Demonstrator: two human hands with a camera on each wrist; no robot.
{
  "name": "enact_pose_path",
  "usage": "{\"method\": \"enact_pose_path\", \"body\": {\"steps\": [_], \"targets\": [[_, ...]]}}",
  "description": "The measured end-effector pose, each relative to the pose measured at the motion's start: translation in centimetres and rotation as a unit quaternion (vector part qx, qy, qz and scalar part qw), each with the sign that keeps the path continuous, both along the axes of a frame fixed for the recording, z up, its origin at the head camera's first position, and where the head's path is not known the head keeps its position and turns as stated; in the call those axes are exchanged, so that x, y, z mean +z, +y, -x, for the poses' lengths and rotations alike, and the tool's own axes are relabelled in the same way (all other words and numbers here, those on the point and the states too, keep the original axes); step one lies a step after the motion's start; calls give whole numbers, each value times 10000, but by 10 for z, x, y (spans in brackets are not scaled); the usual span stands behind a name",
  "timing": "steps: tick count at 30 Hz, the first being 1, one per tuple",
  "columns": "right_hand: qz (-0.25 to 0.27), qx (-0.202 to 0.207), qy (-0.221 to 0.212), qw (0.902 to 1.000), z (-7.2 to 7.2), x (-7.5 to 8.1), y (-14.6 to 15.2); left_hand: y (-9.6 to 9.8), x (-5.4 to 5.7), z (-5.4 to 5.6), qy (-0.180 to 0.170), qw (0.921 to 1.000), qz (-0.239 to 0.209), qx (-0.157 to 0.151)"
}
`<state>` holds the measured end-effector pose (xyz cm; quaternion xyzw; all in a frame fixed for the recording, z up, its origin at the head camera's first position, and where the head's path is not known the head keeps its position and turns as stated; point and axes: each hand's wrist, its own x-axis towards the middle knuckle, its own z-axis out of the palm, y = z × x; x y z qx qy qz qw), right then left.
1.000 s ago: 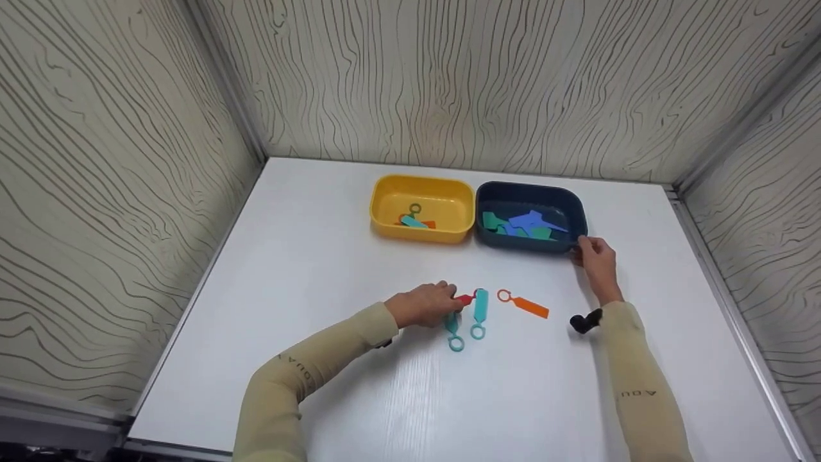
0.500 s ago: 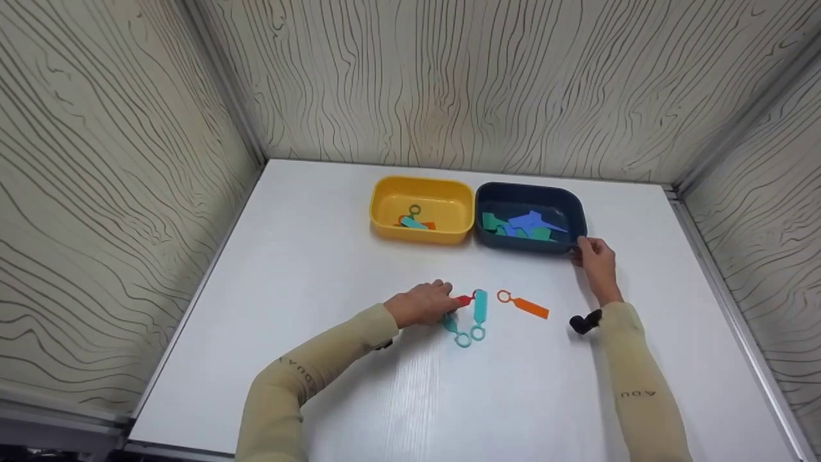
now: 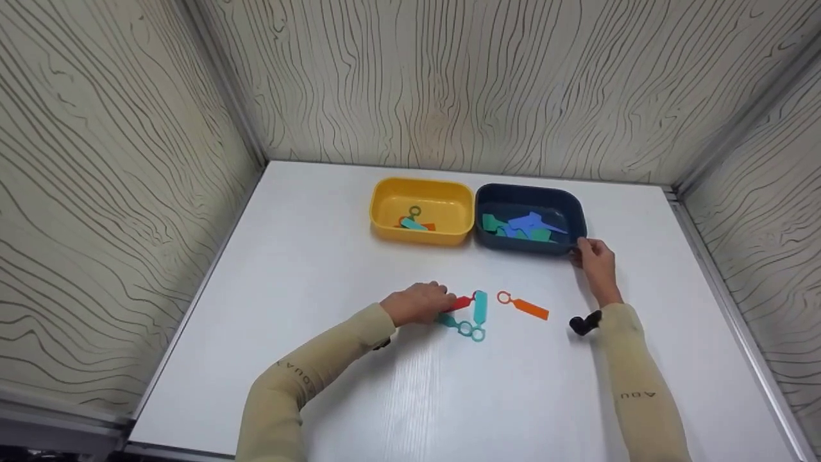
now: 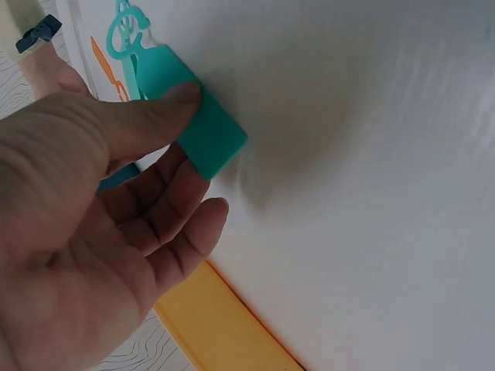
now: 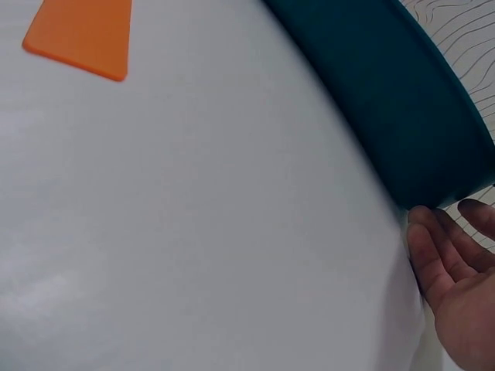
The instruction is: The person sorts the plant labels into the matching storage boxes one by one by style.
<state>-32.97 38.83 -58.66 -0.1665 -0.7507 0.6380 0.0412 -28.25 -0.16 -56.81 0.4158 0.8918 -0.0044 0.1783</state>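
Between the thumb and fingers of my left hand (image 3: pixel 417 303) is a flat teal tag with a ring end (image 4: pixel 213 135), pinched by its wide part. Its ring touches or nearly touches that of a second teal tag (image 3: pixel 480 307) lying on the table. A red ring tag (image 3: pixel 460 303) lies beside the left fingers, partly hidden by them. To the right is an orange ring tag (image 3: pixel 531 308). At the near right corner of the dark blue bin (image 3: pixel 523 245), my right hand (image 3: pixel 598 266) holds the rim with thumb and fingers.
Left of the dark blue bin, and against it, stands a yellow bin (image 3: pixel 420 237) holding several tags. Green and blue flat pieces (image 3: pixel 527 222) lie inside the dark blue bin. Wood-patterned panels (image 3: pixel 436 83) enclose the white table (image 3: pixel 308 256) at the back and sides.
My left hand has turned the teal tag so its ring end swings to the right and away from me, towards the other teal tag. The right hand stays at the bin corner.
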Motion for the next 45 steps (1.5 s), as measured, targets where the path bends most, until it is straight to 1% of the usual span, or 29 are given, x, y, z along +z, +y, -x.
{"method": "enact_pose_path", "body": {"steps": [4,7,11,17,23,27,32,35,40,45], "targets": [[65,-6,27,10000,1,-1,1,0,1,2,108,9999,55,-111],[-19,1,-7,10000,1,-3,1,1,2,4,177,9997,61,-163],[-131,9,-45,9999,2,-4,2,1,2,6,112,9999,19,-90],[-122,-37,-68,9999,2,-4,2,1,1,9,-32,9999,-118,73],[-152,-45,-112,9998,1,-2,2,1,2,14,-44,9995,-167,269],[-104,-74,-133,9998,1,-2,1,1,5,18,-20,9991,-152,397],[-54,-50,-90,9999,1,-2,1,2,10,23,121,9989,-83,440],[48,-78,-57,9999,3,-5,2,1,14,27,112,9985,-38,537],[208,-163,-48,9996,8,-14,9,0,21,34,122,9973,-28,719],[3,-131,-41,9999,12,-25,13,-2,26,40,158,9961,-133,863]]}}
